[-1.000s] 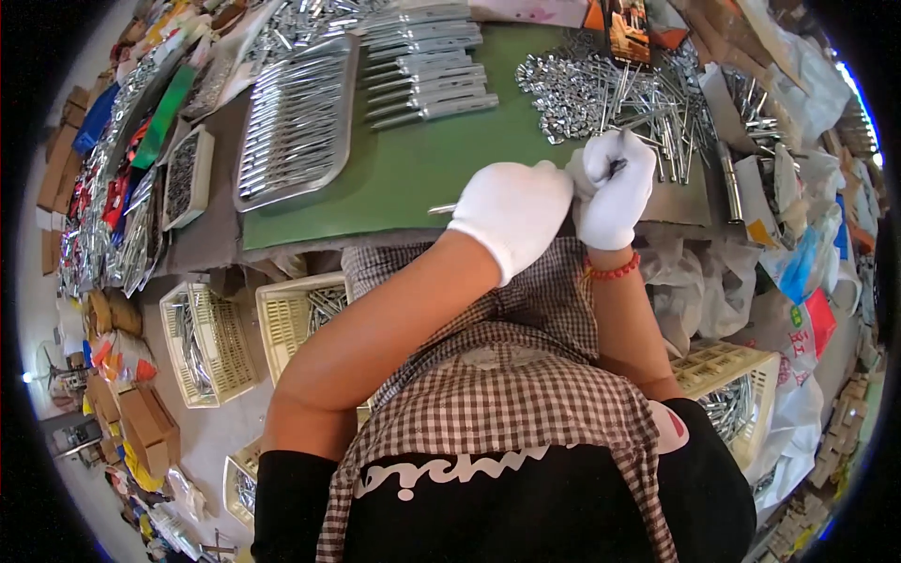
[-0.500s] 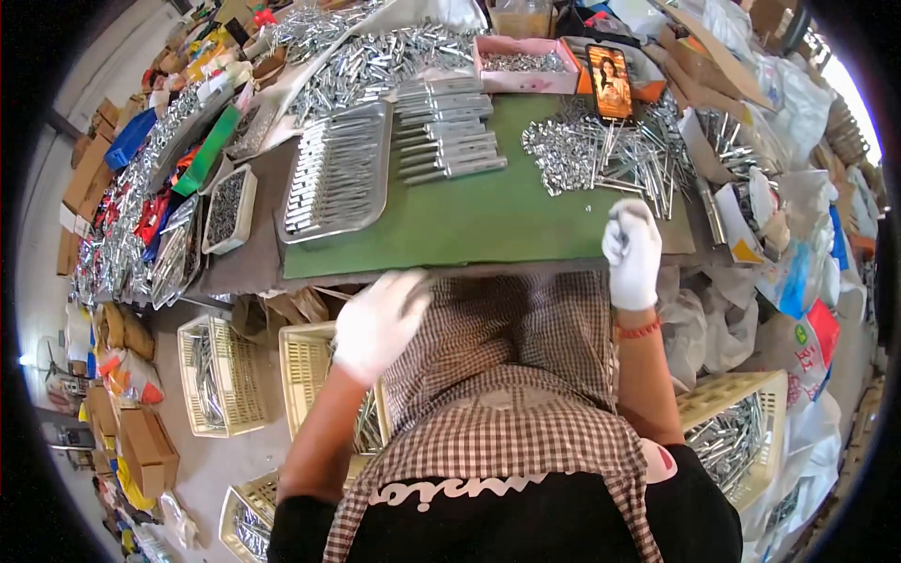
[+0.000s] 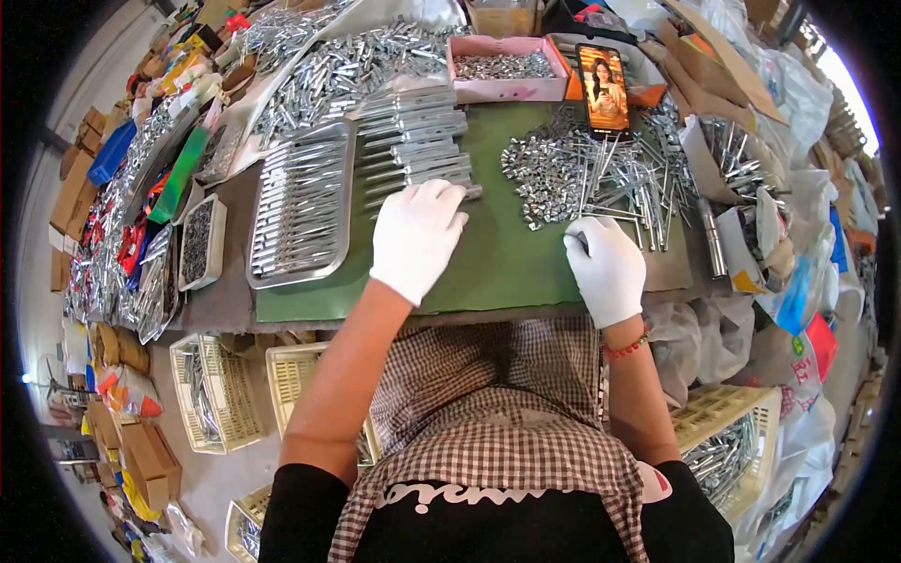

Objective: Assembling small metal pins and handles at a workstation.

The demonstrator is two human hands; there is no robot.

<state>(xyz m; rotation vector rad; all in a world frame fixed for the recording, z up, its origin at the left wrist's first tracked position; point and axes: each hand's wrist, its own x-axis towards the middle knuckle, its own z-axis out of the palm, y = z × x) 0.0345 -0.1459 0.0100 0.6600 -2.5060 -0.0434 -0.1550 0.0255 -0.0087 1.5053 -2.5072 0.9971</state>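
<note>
You work at a green mat (image 3: 488, 263) that covers the table in front of you. On its left lies a steel tray (image 3: 300, 211) filled with rows of metal bars. Beside the tray, toward the far edge, a stack of flat metal bars (image 3: 413, 141) lies in rows. To the right spreads a loose heap of small metal parts and pins (image 3: 591, 174), with a phone (image 3: 607, 89) propped behind it and a pink box (image 3: 507, 68) of parts to the phone's left.

Your left hand (image 3: 418, 235), in a white glove, lies palm down with its fingers loosely together, the fingertips at the near end of the stack of bars; whether they grip one, you cannot tell from here. Your right hand (image 3: 605, 267), also gloved, rests on the mat at the near edge of the heap, fingers curled, and seems to pinch a small metal piece at its fingertips.
</note>
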